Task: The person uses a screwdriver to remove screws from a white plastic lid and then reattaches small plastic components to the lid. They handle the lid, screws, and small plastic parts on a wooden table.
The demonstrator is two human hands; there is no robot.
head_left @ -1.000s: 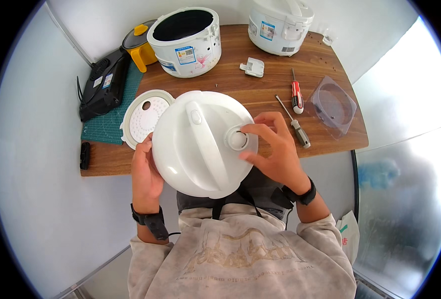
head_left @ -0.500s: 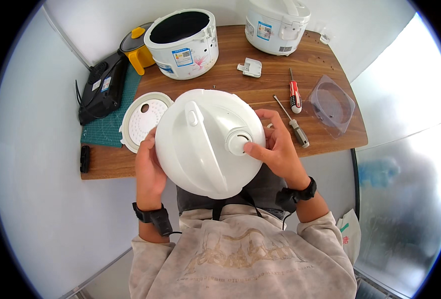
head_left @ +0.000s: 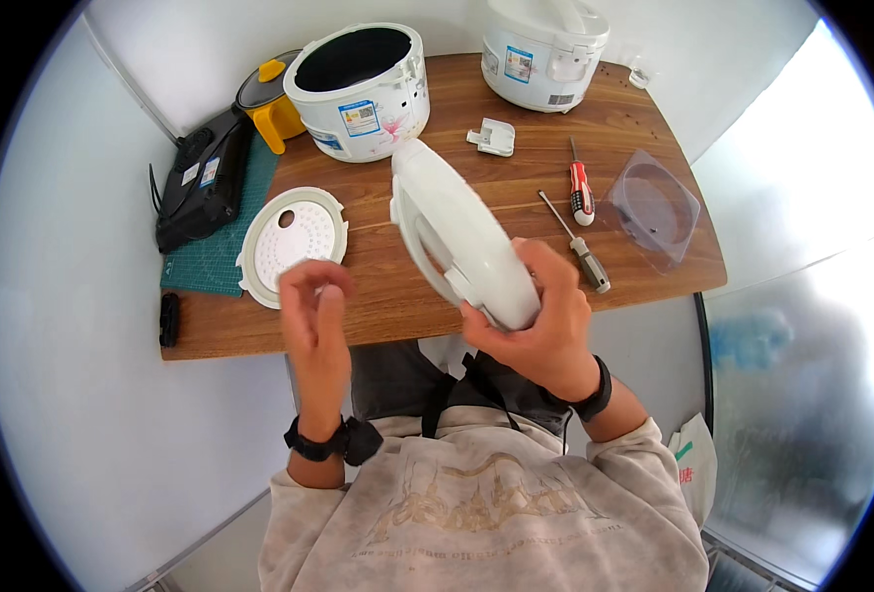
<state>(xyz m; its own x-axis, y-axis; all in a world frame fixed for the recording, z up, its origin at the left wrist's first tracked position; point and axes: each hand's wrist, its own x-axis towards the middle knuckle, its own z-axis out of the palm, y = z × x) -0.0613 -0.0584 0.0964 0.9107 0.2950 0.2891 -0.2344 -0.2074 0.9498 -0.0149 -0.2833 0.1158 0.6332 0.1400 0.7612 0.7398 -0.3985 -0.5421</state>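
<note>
My right hand [head_left: 545, 321] grips the white rice cooker lid [head_left: 476, 237] by its lower right rim. The lid is tilted up nearly on edge, its curved handle [head_left: 419, 247] turned toward the left. My left hand [head_left: 313, 316] is off the lid, somewhat blurred, with its fingers loosely bent and nothing seen in them. Just beyond it lies a round inner lid plate [head_left: 294, 242] with many small holes and one larger dark hole.
An open rice cooker body [head_left: 358, 109] and a second rice cooker [head_left: 545, 59] stand at the back. On the right lie a red screwdriver [head_left: 582, 194], a grey-handled screwdriver [head_left: 589, 264] and a clear plastic tray [head_left: 654, 207]. A small white plastic part [head_left: 496, 137] sits mid-table.
The lid has swung from lying face up to nearly on edge, moving right. My left hand has let go of it and drawn apart; my right hand keeps its hold.
</note>
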